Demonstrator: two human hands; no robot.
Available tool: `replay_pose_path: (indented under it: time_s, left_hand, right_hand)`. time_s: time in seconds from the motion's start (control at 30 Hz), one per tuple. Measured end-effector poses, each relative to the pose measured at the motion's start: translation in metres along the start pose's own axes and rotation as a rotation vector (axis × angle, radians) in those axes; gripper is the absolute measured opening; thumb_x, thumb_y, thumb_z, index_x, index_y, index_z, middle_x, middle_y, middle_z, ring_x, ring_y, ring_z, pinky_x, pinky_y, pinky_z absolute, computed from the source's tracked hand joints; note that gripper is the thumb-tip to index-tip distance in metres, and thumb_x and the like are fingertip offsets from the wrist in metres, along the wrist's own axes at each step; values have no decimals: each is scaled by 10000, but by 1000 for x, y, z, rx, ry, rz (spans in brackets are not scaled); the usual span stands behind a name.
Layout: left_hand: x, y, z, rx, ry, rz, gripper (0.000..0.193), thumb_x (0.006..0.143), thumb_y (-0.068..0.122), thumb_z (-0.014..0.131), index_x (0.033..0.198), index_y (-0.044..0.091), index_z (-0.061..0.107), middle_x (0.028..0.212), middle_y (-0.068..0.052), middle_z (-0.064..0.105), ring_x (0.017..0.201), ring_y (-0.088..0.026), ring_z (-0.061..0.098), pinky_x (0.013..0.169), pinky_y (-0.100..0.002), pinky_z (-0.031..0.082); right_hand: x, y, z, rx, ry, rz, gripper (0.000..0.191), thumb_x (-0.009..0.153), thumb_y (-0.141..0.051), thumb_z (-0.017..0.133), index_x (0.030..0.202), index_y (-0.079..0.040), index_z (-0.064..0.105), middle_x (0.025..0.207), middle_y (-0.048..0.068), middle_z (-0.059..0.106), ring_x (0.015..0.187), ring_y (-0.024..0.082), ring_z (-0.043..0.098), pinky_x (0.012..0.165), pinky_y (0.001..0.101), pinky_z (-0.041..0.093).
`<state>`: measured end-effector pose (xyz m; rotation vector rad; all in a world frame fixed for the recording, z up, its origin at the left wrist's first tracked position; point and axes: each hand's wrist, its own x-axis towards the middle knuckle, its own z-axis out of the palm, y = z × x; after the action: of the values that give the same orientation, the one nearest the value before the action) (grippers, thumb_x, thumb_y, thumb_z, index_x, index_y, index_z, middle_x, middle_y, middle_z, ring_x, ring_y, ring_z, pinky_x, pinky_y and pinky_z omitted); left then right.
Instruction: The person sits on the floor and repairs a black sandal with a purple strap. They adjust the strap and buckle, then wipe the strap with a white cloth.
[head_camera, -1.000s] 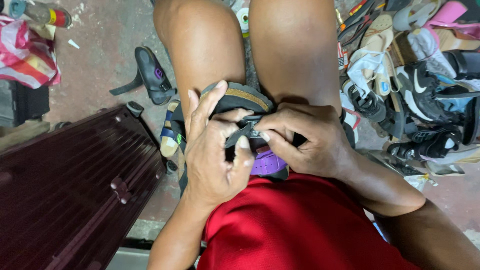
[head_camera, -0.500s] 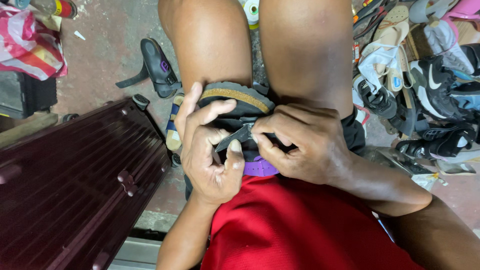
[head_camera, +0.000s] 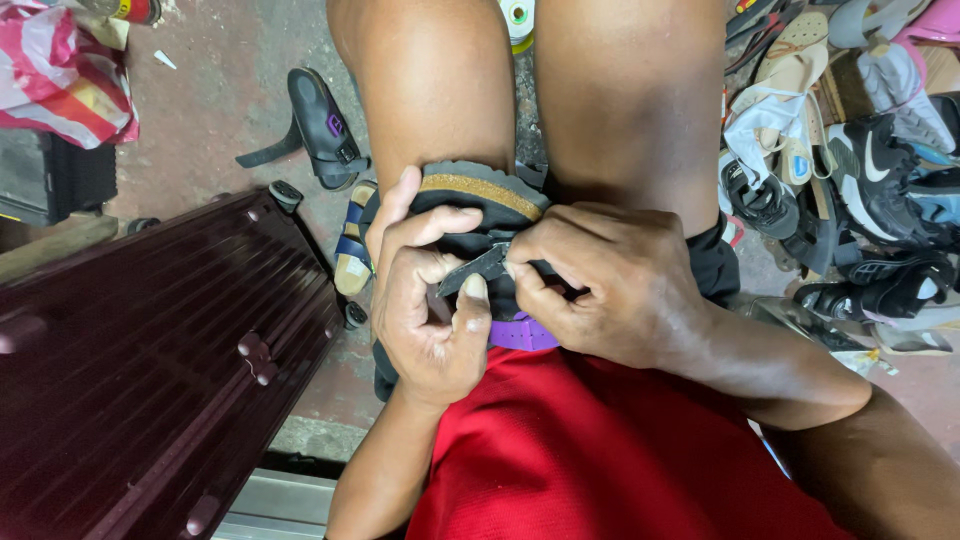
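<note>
Black sandal (head_camera: 480, 195) wedged between bare knees, left hand (head_camera: 425, 300) and right hand (head_camera: 600, 285) both clamped on its dark strap (head_camera: 478, 268) — maroon suitcase (head_camera: 150, 370) beside, shoe pile (head_camera: 850, 170) on floor

Bare concrete floor (head_camera: 215, 110), stained and gritty, lit by flat daylight. Left of the fingers, a dark maroon ribbed suitcase (head_camera: 150, 380) lying flat, with a metal sill (head_camera: 280, 505) at its near end. Further left and up, a pink and white striped plastic bag (head_camera: 60, 75) beside a black box (head_camera: 50, 180). Above left of the fingers, a lone black sandal (head_camera: 320, 125). Right of the fingers, a heap of shoes and sandals (head_camera: 850, 170), piled close together.
</note>
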<state>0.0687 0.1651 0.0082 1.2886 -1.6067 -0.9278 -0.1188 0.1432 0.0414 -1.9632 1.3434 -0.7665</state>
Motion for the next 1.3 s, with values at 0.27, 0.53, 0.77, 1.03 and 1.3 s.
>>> replay_pose_path:
  time_s: [0.27,0.53,0.77,1.03,1.3]
  left_hand:
    - [4,1,-6,53,-16,11,163,1027,180,641,986,42,567,1243,-139,666,1451,-406,482,1228,-489,366]
    - [15,13,-14,299,-96,78,216,875,154,694,1031,21,624,1263,-196,562,1402,-498,441,1203,-591,372]
    - [15,8,-18,226,-122,34,95,976,107,656,1009,22,682,1209,-124,653,1441,-449,446,1213,-519,327]
    - [2,-2,-12,59,-25,-34,153,1040,131,578,994,5,653,1247,-130,661,1457,-431,418,1254,-504,293]
    - [-1,-6,-18,50,-30,-10,207,1048,168,556,979,4,663,1258,-143,643,1462,-444,404,1255,-519,279]
  right_hand:
    - [6,-5,2,-54,-20,-10,178,792,-48,780,888,-90,637,783,53,645,673,228,646,626,359,518]
    - [11,1,2,1,-97,-29,148,877,-69,774,975,-64,663,817,74,671,723,264,673,678,374,530]
    - [10,-2,6,-66,-67,-60,149,886,-61,765,964,-63,638,838,79,660,747,268,669,692,379,534]
    - [13,-7,8,-91,-86,-74,150,864,-50,763,924,-70,627,796,56,638,701,246,652,644,374,517]
    - [17,-12,8,-83,-95,-104,134,866,-50,749,928,-63,632,801,68,643,695,244,656,615,365,517]
